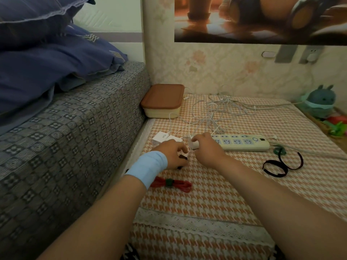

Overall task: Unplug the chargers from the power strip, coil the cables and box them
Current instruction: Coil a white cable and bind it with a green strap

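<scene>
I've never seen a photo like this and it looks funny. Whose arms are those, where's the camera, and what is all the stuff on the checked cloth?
Those are a person's own arms. The camera sits on their head and looks down, so you see what they see. The right hand grips a white charger at the end of the pale power strip. The left hand, with a blue wristband, pinches a small dark thing, too hidden to name. On the checked cloth also lie more white chargers, a tangle of white cables, a red cable tied in a bundle, a black strap and a box with a brown lid.
</scene>
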